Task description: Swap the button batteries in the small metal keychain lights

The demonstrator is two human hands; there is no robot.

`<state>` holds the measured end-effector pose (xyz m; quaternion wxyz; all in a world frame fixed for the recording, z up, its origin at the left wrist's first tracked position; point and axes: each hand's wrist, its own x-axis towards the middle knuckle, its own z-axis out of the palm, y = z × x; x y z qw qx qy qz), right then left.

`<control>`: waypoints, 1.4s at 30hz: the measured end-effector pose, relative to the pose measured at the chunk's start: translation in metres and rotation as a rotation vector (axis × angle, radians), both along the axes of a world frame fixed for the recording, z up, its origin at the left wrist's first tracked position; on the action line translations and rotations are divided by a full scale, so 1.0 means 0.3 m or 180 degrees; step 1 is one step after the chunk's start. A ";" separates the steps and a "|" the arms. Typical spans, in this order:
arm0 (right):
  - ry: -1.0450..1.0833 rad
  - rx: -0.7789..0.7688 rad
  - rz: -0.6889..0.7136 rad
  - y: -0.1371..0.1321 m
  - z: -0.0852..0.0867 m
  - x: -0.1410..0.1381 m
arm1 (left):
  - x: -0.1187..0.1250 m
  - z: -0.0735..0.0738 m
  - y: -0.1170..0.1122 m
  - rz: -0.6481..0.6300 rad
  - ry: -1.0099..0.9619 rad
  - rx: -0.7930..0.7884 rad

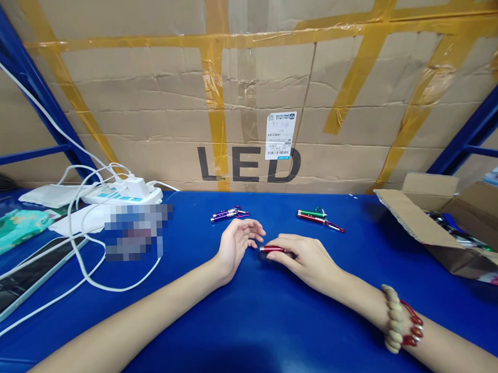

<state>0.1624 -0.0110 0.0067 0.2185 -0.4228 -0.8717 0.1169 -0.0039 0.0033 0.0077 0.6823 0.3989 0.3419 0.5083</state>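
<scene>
My right hand (306, 258) rests on the blue table top (254, 328) with its fingers closed around a small red pen-shaped light (271, 249), whose tip sticks out to the left. My left hand (237, 241) lies just left of that tip, palm turned inward, fingers loosely curled and apart, holding nothing. Behind the left hand lie purple pen lights (229, 214) with a clip ring. Behind the right hand lie a green one (311, 212) and a red one (321, 221) side by side.
An open cardboard box (422, 224) with more pen lights stands at the right. A white power strip (122, 193) with white cables, a phone (27, 278) and a green packet (13, 227) lie at the left. A large taped carton (246, 99) marked LED forms the back wall.
</scene>
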 end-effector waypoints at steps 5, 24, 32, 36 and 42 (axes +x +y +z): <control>-0.0085 0.0050 0.0027 0.005 -0.002 0.001 | -0.003 -0.007 0.001 -0.0025 0.0013 0.0042; -0.1001 0.0653 -0.0730 0.060 -0.051 0.046 | -0.056 -0.040 0.042 0.0487 0.3727 0.2341; -0.1640 0.1103 -0.1517 0.127 -0.046 0.137 | -0.075 -0.043 0.031 0.1123 0.6119 0.2147; -0.1509 0.1214 -0.1628 0.155 -0.036 0.175 | -0.081 -0.049 0.032 0.1129 0.6286 0.1976; -0.1220 0.1164 -0.1624 0.173 -0.035 0.190 | -0.091 -0.047 0.040 0.1277 0.6484 0.2078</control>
